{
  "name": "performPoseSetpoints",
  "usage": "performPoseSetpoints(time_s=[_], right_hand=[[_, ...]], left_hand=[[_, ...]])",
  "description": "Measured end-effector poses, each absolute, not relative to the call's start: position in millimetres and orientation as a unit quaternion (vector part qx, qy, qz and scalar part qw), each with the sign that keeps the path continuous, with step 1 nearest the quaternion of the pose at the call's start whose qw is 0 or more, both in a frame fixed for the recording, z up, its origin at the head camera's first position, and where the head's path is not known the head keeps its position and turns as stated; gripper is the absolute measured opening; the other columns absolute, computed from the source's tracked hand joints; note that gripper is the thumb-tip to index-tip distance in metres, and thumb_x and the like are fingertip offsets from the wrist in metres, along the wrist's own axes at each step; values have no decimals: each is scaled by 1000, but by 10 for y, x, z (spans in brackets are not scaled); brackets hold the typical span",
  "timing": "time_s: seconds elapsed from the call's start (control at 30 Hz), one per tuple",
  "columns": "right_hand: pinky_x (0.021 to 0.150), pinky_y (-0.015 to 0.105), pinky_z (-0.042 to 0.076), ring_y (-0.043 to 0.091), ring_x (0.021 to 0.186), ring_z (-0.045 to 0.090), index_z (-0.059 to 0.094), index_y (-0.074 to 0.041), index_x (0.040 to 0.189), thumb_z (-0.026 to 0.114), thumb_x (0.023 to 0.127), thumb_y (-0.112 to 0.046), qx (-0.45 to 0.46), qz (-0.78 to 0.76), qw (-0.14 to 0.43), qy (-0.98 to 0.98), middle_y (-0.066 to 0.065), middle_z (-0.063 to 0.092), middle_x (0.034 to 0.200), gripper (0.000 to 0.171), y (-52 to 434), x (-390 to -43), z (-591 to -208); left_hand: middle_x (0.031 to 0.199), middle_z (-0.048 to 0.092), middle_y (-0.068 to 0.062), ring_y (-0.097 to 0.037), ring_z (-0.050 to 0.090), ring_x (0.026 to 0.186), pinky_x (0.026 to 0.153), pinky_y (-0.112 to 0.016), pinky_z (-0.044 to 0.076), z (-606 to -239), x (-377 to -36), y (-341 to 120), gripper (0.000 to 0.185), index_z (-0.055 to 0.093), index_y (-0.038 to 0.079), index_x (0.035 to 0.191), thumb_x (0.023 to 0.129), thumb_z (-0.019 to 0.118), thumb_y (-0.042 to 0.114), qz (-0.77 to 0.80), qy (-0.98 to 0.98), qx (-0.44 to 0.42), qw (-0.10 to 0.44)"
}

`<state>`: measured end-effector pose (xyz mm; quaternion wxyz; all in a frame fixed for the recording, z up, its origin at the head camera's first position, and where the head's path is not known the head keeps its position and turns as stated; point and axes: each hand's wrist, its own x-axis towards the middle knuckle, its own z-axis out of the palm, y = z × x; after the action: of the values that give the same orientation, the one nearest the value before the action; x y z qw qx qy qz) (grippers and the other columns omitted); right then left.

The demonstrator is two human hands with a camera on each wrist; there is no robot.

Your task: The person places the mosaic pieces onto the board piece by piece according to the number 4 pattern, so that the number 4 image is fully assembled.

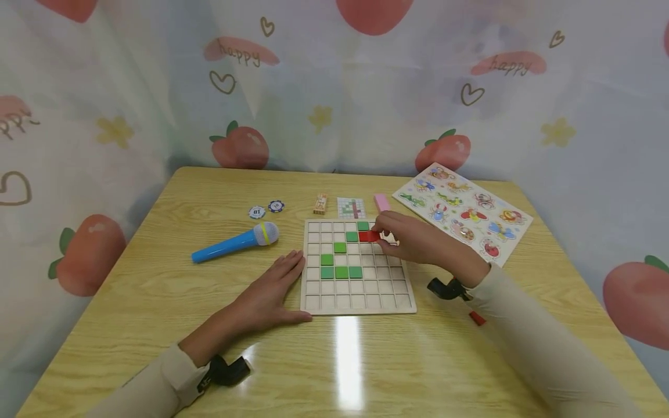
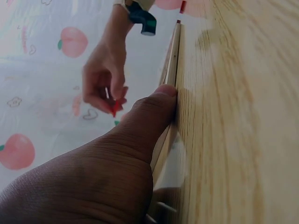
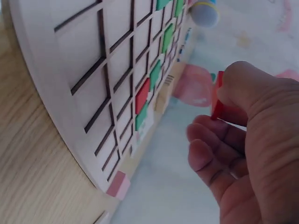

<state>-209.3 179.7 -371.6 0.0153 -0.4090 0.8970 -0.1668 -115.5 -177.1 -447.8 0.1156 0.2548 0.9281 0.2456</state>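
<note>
A pale wooden grid board [image 1: 372, 288] lies on the table with green tiles [image 1: 341, 272] and a red tile [image 3: 142, 96] in its cells. My right hand [image 1: 413, 237] pinches another red tile [image 3: 216, 97] between thumb and fingertips, held above the board near its upper rows. In the left wrist view the right hand [image 2: 103, 77] is up in the air with the tile pointing down. My left hand [image 1: 269, 293] lies along the board's left edge, fingers extended and thumb at the near left corner. Its thumb [image 2: 152, 109] touches the board's side.
Behind the board are a small patterned card [image 1: 351, 207], a small printed box [image 1: 321, 204] and a pink block [image 1: 381, 202]. A blue toy microphone [image 1: 230, 245] and poker chips [image 1: 256, 212] lie left. An insect puzzle board [image 1: 467, 209] lies right; a red piece [image 1: 477, 318] is near my right forearm.
</note>
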Motion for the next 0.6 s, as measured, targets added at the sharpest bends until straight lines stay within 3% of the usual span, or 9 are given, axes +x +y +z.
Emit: performPoseSetpoints(time_s=[0.2, 0.3, 0.6], right_hand=[[76, 27, 53, 11, 86, 56, 69, -14, 106, 74, 101, -13, -414, -116, 91, 898, -1, 66, 102, 7, 1672, -2223, -3831], [74, 28, 51, 11, 84, 53, 69, -14, 101, 73, 102, -13, -431, -101, 82, 893, 2, 64, 98, 4, 1652, -2227, -3890], [71, 27, 44, 12, 82, 46, 66, -13, 89, 75, 100, -9, -468, -113, 31, 876, 3, 54, 91, 14, 1639, -2213, -4016]], left_hand=[[182, 9, -5, -30, 9, 170, 136, -56, 23, -4466, -1153, -1754, 125, 17, 13, 172, 83, 79, 74, 245, 928, 255, 118], [182, 10, -6, -31, 10, 170, 136, -56, 23, -4459, -1152, -1741, 125, 17, 12, 172, 83, 79, 73, 246, 927, 257, 119], [182, 9, -8, -33, 10, 170, 135, -57, 24, -4457, -1155, -1763, 125, 16, 11, 172, 83, 79, 73, 239, 929, 255, 119]])
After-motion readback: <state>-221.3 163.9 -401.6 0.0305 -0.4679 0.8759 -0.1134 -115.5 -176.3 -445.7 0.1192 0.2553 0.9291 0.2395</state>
